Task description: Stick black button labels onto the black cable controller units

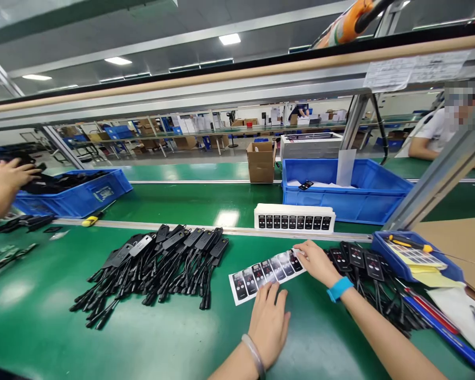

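A white strip of black label stickers (258, 275) lies at a slant on the green bench in front of me. My right hand (316, 262), with a blue band at the wrist, has its fingertips closed on the strip's right end. Along the lower edge of the strip rests my left hand (267, 319), fingers stretched out and apart, a bangle on its wrist. To the left is a pile of black controllers with cables (168, 253). Beside my right wrist are more black controllers (356, 258), these with labelled faces.
A stack of label strips (295, 208) stands against the bench ledge, before a blue bin (332, 208). At right lie a small blue tray (393, 258) and a yellow screwdriver (409, 243). Another person's hands (11, 174) are over the left blue bin (83, 203).
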Available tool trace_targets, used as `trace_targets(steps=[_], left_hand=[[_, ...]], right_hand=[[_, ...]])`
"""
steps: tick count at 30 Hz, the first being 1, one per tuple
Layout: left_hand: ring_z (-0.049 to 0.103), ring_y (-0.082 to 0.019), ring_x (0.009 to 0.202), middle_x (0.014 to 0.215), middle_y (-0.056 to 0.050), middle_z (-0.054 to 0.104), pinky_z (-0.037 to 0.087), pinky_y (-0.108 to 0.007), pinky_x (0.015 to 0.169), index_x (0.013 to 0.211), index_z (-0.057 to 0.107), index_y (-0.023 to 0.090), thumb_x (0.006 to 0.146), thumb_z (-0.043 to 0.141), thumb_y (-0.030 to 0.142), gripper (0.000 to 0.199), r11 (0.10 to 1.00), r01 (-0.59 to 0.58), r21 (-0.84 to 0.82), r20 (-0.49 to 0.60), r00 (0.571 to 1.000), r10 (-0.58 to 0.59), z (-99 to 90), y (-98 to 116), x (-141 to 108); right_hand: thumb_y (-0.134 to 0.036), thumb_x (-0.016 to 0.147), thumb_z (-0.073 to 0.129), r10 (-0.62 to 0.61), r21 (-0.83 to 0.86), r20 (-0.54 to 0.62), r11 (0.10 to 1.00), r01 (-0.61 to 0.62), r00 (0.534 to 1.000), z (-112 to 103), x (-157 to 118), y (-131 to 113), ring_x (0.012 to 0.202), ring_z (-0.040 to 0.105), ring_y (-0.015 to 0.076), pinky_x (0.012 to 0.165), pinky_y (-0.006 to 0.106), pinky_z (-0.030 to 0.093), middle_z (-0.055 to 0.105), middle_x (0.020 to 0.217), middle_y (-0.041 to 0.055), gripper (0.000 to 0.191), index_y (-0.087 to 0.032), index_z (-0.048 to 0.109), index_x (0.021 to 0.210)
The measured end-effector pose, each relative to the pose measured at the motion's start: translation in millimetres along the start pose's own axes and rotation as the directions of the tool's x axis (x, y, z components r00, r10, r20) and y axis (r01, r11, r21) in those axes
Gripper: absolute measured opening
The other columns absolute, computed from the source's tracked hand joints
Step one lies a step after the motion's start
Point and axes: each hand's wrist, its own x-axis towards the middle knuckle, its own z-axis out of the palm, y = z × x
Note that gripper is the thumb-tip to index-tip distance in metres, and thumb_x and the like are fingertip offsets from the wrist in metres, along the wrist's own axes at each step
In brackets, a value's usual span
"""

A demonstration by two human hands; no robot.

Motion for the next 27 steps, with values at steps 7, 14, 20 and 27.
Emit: trace_targets(steps=[7, 14, 20, 27], left_hand=[[0.043, -0.036, 0.121, 0.128, -0.017, 0.053, 0.034, -0.053, 0.106, 0.127, 0.049, 0.010, 0.079, 0.049, 0.015, 0.048, 0.997, 0.040, -0.066, 0.028, 0.999, -0.038, -2.8, 2, 0], [0.052, -0.025, 0.105, 0.115, -0.009, 0.058, 0.044, -0.038, 0.094, 0.120, 0.052, 0.017, 0.078, 0.054, 0.016, 0.042, 0.998, 0.051, 0.029, -0.110, 0.993, -0.047, -17.4, -16, 16], [0.048, -0.033, 0.103, 0.115, -0.023, 0.049, 0.042, -0.050, 0.085, 0.123, 0.046, 0.005, 0.084, 0.042, 0.011, 0.039, 0.871, 0.469, 0.147, -0.436, 0.821, -0.368, -60.0, -88, 38], [0.054, -0.030, 0.092, 0.093, -0.013, 0.055, 0.044, -0.046, 0.082, 0.105, 0.056, 0.008, 0.075, 0.060, 0.013, 0.030, 0.836, 0.546, 0.060, -0.534, 0.725, -0.436, -70.8, -119, 35]], right_hand=[[-0.033, 0.079, 0.048, 0.042, 0.156, -0.082, 0.987, -0.029, 0.996, 8, 14, 8, 0.068, 0.059, 0.0207, 0.066, 0.033, 0.047, 0.061, 0.071, 0.0040, 0.020, -0.021, 0.061, 0.068], [-0.051, 0.081, 0.046, 0.294, 0.364, -0.266, 0.913, -0.187, 0.918, -31, -17, 10, 0.064, 0.059, 0.0211, 0.057, 0.032, 0.049, 0.062, 0.074, 0.0058, 0.032, -0.021, 0.056, 0.080], [-0.053, 0.080, 0.055, 0.286, 0.582, -0.152, 0.800, -0.149, 0.946, -30, -63, -21, 0.059, 0.053, 0.0165, 0.054, 0.026, 0.049, 0.056, 0.072, 0.0013, 0.028, -0.024, 0.058, 0.082], [-0.050, 0.082, 0.054, 0.207, 0.574, -0.084, 0.809, -0.122, 0.975, -11, -76, -36, 0.059, 0.053, 0.0155, 0.054, 0.025, 0.047, 0.056, 0.072, 0.0001, 0.027, -0.023, 0.055, 0.080]])
